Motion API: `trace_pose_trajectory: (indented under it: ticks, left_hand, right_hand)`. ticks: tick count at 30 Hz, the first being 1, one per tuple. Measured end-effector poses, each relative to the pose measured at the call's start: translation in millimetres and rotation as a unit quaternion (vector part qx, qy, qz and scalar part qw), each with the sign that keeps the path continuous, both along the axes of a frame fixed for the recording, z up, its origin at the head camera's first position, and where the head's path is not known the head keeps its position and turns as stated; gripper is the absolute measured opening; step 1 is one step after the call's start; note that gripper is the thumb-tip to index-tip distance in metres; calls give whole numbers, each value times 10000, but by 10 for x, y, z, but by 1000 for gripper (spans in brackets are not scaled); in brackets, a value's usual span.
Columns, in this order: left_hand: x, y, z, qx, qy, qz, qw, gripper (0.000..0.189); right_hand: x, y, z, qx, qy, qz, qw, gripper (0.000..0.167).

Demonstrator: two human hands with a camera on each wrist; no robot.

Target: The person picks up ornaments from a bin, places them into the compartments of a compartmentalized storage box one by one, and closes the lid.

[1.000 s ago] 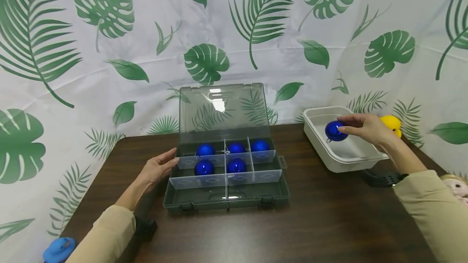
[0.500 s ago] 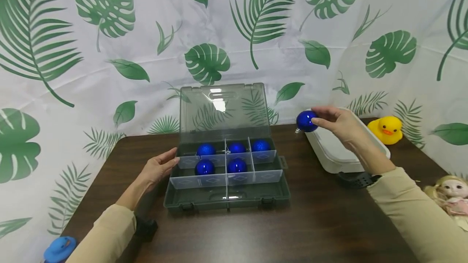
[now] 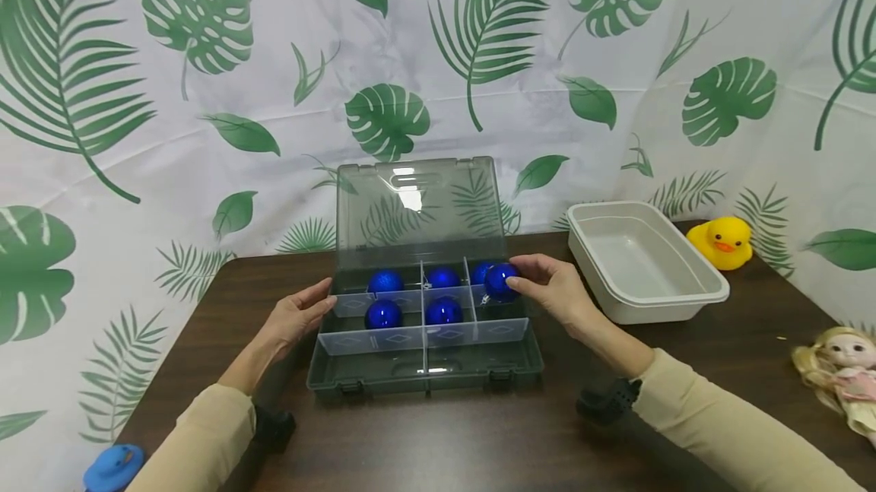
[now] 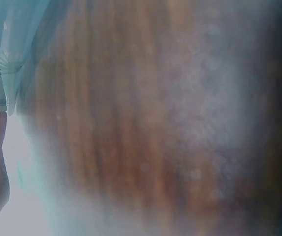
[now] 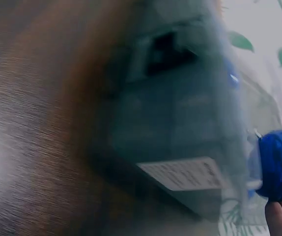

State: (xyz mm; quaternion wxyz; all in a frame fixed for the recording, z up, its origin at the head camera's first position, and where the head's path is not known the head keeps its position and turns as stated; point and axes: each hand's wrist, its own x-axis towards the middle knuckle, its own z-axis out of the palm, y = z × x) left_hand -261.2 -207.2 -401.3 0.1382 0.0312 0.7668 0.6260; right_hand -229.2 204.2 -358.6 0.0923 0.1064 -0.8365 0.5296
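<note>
My right hand [image 3: 557,294] pinches a shiny blue Christmas bauble [image 3: 502,283] by its right side, over the right part of a grey see-through divided box [image 3: 424,382]. The bauble's small silver cap points down and left. In the right wrist view, fingertips [image 5: 277,216] touch the held bauble [image 5: 277,164] beside the box wall. Several more blue baubles, such as this one [image 3: 383,314], sit in the back and middle rows. My left hand [image 3: 290,325] touches the box's left side with its fingers extended. The left wrist view shows mostly blurred tabletop.
The box lid [image 3: 417,211] stands raised at the back. Right of it is a white rectangular tub [image 3: 623,313], with a yellow duck [image 3: 722,242] behind. A doll [image 3: 852,374] lies at the right edge, a blue duck [image 3: 112,467] at the lower left. A leaf-print cloth hangs behind.
My right hand has carried the bauble left from over the white tub to the box's right compartments. The left hand has stayed at the box's left side.
</note>
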Motion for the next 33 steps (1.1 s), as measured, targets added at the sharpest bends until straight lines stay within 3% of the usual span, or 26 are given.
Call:
trace_pose_trajectory:
  ticks: [8, 15, 19, 22, 26, 28, 29, 31, 33]
  left_hand:
    - [-32, -2, 27, -5, 40, -22, 10000, 65]
    - [-67, 2, 35, -48, 65, -20, 10000, 65]
    - [-83, -6, 54, -148, 71, -53, 9999, 65]
    - [-106, -29, 104, -185, 139, 22, 9997, 62]
    - [-194, -65, 253, -152, 276, 347, 9989, 58]
    - [-263, -63, 360, -146, 321, 504, 9981, 57]
    - [-301, -55, 413, -155, 320, 579, 9977, 57]
    - [-377, -30, 511, -111, 306, 628, 9975, 56]
    - [-442, -3, 579, -126, 248, 613, 9977, 56]
  right_hand:
    - [45, -74, -108, 822, 251, -239, 9960, 30]
    - [1, -71, -152, 953, 460, -281, 9940, 21]
    - [-83, -29, -140, 699, 168, -426, 9965, 12]
    - [-228, 17, -86, -198, -398, -465, 9979, 14]
    - [-615, 108, -8, -1398, -1247, -438, 9813, 26]
    - [-876, 200, -14, -1681, -1577, -264, 9727, 31]
    - [-1088, 295, -106, -1874, -1567, 21, 9697, 32]
    - [-1323, 394, -138, -1895, -1713, 147, 9667, 36]
    - [-1411, 412, -83, -1737, -1813, 183, 9678, 40]
